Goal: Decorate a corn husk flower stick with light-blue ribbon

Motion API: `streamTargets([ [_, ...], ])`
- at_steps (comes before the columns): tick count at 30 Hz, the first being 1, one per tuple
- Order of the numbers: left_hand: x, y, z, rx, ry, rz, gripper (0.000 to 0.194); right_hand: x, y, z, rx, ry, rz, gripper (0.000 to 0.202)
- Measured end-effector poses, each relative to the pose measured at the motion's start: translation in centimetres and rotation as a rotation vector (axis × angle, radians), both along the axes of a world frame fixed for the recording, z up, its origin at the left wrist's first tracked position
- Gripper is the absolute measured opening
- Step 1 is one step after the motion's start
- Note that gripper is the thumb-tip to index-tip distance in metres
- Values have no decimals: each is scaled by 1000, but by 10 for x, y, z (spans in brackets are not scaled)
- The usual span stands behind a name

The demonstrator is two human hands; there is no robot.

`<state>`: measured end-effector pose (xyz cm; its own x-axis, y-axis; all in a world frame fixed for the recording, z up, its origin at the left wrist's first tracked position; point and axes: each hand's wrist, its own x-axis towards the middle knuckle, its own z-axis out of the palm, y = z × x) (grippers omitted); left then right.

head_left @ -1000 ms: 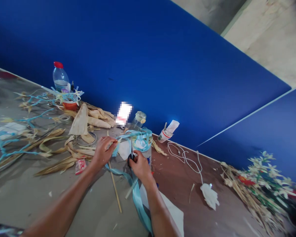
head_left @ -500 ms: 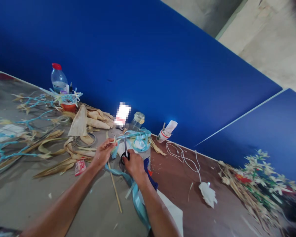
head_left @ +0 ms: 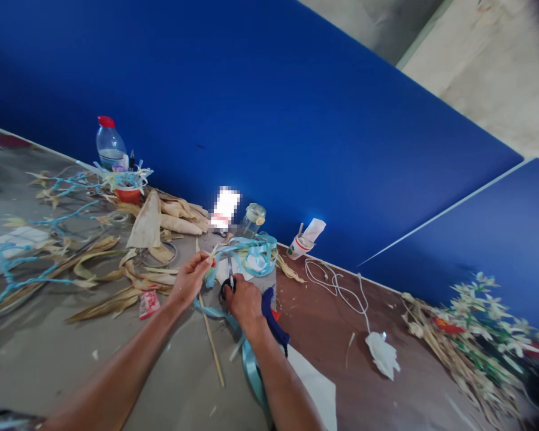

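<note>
Near the middle of the table, my left hand (head_left: 191, 279) is closed in a pinch on a small pale strip of corn husk (head_left: 214, 251). My right hand (head_left: 245, 301) grips a pair of scissors (head_left: 230, 270) by the black handles, blades pointing away from me. The scissors are just right of the pinched strip, apart from it. Light blue ribbon (head_left: 269, 254) lies in loops beyond my hands and trails below my right wrist. A thin stick (head_left: 212, 344) rests between my forearms. Partly behind my right wrist is a dark blue tool handle (head_left: 273, 320).
Dried corn husks (head_left: 144, 224) and blue-wrapped stems (head_left: 49, 278) cover the left side. Along the blue partition (head_left: 296, 120) stand a red-capped bottle (head_left: 111, 143), a lit screen (head_left: 225, 208), a glass jar (head_left: 254, 219) and a paper cup (head_left: 299, 246). A white cable (head_left: 336, 287) lies right.
The view has shifted slightly. My right hand has lowered the scissors a little, away from the strip. My left hand keeps its pinch.
</note>
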<state>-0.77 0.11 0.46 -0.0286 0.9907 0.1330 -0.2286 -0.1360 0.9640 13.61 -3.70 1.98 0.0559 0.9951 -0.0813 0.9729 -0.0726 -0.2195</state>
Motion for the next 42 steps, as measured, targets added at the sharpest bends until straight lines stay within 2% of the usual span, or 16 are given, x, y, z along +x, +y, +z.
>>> streamTargets([
  [5,2,1,1,6,-129,23,21,0,0,1,-15,-25,-20,34],
  [9,1,4,-1,-7,-169,12,26,2,1,0,-36,-75,15,33],
  [16,1,2,-2,-82,-302,-114,21,2,2,7,-31,-154,47,31],
  [22,0,2,-5,-76,-356,-197,18,10,2,2,27,-110,114,25],
  [25,0,2,-7,-49,-279,-217,17,9,5,4,128,140,92,23],
  [28,1,1,-7,4,-172,-226,18,6,8,12,301,647,103,23],
  [30,3,0,-5,25,-111,-232,21,3,8,20,318,982,101,21],
  [32,5,-1,-2,28,-55,-229,23,0,7,28,285,1206,64,21],
  [36,7,-4,6,31,28,-213,28,-8,4,35,278,1378,-30,18],
  [42,7,-5,9,50,56,-235,25,-8,9,27,253,1490,-134,14],
])
